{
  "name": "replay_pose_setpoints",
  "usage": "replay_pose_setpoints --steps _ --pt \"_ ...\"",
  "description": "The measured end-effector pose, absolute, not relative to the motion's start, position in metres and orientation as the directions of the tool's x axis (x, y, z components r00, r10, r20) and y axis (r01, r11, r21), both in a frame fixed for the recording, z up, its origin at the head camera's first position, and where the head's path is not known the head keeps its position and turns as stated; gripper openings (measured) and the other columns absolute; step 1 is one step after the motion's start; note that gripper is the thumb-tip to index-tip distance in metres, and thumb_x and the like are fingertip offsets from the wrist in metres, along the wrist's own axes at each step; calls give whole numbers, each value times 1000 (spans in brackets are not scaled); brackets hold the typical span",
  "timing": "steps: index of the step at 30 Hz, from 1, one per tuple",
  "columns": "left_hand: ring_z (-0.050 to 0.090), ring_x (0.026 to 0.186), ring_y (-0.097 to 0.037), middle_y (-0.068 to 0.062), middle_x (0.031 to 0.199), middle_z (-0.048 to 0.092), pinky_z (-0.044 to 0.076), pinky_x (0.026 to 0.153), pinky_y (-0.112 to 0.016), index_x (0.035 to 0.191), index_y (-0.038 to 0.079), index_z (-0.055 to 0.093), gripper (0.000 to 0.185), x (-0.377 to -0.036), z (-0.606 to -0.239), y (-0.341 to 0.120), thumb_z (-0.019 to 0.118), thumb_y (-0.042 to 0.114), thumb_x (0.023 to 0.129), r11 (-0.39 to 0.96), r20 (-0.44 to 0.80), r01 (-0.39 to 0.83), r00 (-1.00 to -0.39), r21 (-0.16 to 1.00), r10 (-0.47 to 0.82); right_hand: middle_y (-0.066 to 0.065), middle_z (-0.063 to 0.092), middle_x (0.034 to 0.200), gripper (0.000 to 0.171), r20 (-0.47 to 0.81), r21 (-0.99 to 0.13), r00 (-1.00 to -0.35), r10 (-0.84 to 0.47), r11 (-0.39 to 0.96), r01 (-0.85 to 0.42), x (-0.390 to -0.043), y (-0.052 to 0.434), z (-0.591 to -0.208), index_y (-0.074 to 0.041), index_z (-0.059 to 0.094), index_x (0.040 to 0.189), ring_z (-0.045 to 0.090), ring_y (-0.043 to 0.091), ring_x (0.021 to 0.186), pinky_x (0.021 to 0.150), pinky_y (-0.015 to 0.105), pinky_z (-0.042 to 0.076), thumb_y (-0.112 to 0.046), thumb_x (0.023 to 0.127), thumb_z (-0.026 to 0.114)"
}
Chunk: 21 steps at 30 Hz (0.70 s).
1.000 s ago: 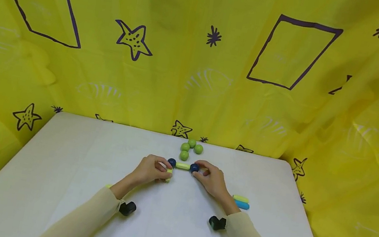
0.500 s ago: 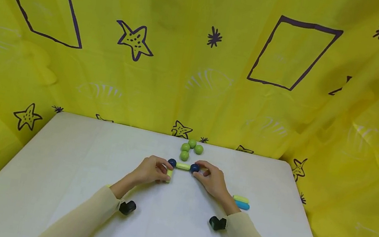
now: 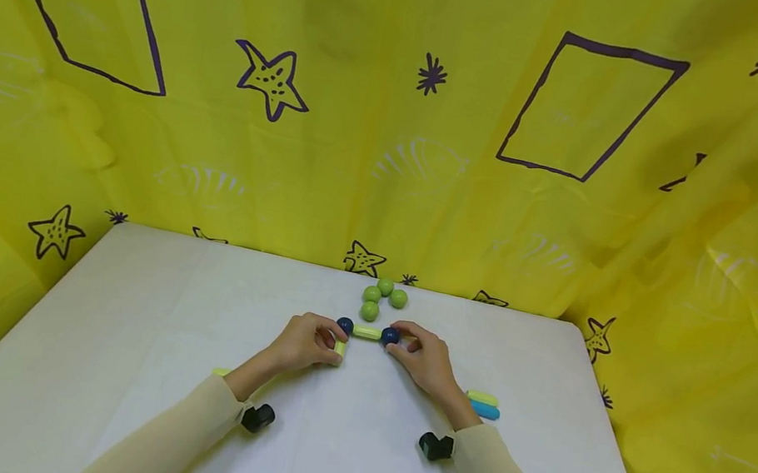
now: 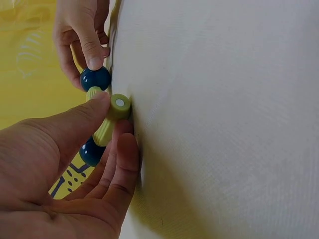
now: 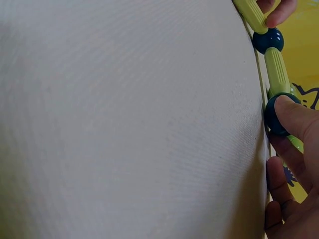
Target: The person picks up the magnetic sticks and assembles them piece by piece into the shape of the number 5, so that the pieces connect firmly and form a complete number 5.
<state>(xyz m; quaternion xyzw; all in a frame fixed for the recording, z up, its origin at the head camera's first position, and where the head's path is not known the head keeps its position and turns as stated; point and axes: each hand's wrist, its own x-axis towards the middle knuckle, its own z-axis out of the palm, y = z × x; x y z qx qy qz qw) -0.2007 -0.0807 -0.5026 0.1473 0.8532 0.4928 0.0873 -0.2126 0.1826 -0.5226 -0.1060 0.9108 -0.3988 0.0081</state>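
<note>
Yellow-green rods and dark blue balls had been partly joined: one rod [image 3: 366,332] lay linked between two balls just in front of the four loose green balls [image 3: 383,297]. A second rod [image 3: 340,348] was pinched by the left hand [image 3: 303,341], and the right-end ball [image 3: 390,336] by the right hand [image 3: 425,361]. Two spare rods [image 3: 482,403], right of the green balls and nearer the person, were judged left to add.

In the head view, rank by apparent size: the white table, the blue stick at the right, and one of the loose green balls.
1. white table, by far the largest.
2. blue stick.
3. green ball, a little smaller than the stick, though it lies farther from the camera, so that gap is unsure.
</note>
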Motion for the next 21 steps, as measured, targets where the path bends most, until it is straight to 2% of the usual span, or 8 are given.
replay_pose_setpoints --steps 13,21 --pt "58 67 -11 -5 83 67 49 62 -24 97 8 78 25 -202 -503 -82 91 6 76 482 11 189 -938 855 347 2 71 118 38 77 -728 -976 -203 658 -194 -212 182 -519 -19 70 129 56 15 86 78 34 45 -21 92 79" --pt "62 66 -14 -5 84 69 52 59 -28 107 4 75 28 -204 -496 -85 87 7 82 468 -27 174 -919 866 392 1 72 118 38 64 -727 -977 -201 661 -184 -211 183 -520 -19 70 129 55 16 85 76 32 44 -22 92 80"
